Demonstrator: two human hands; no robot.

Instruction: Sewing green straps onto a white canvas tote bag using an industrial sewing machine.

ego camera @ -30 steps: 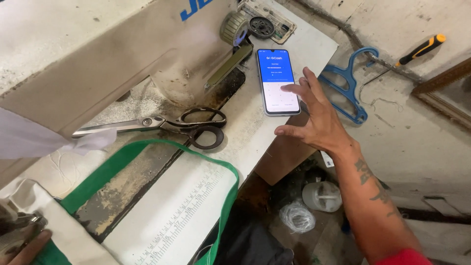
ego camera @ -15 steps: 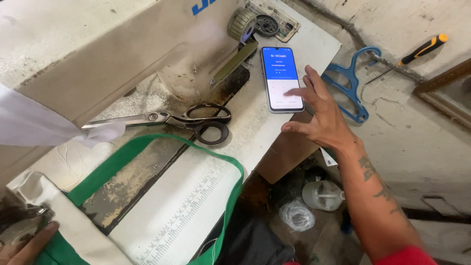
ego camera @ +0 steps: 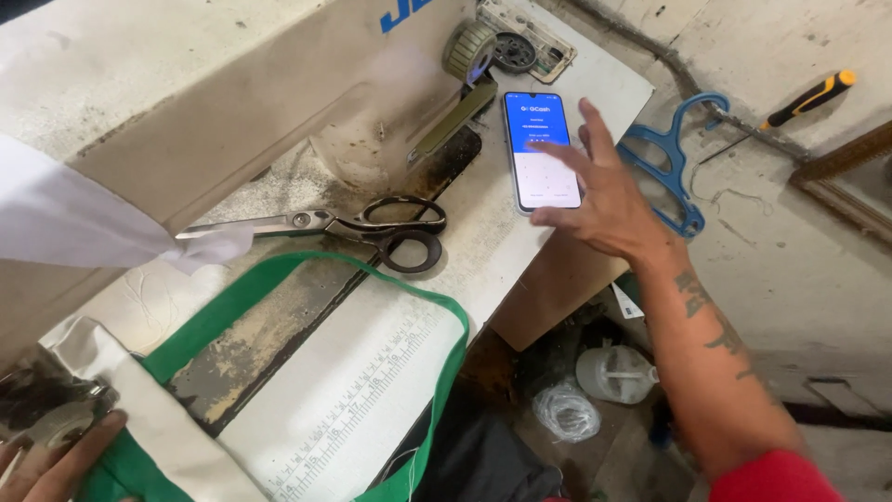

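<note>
My right hand [ego camera: 599, 191] hovers with spread fingers over a smartphone [ego camera: 537, 139] that lies face up with a lit blue and white screen on the white sewing table [ego camera: 372, 372]. A fingertip is at the screen's middle. My left hand [ego camera: 51, 460] rests at the bottom left corner on white fabric with a green strap [ego camera: 279, 279], next to the machine's needle area. Large black-handled scissors [ego camera: 353, 226] lie on the table between the two hands.
The white sewing machine body [ego camera: 186, 102] fills the upper left, its handwheel [ego camera: 469, 48] near the phone. A blue hanger [ego camera: 674, 158] hangs off the table's right edge. A screwdriver [ego camera: 799, 102] lies on a ledge. A plastic jug [ego camera: 613, 372] and bags sit on the floor below.
My right hand has lifted slightly and shifted over the phone's lower half, fingers spreading. The view has moved a little; scissors and fabric stay put.
</note>
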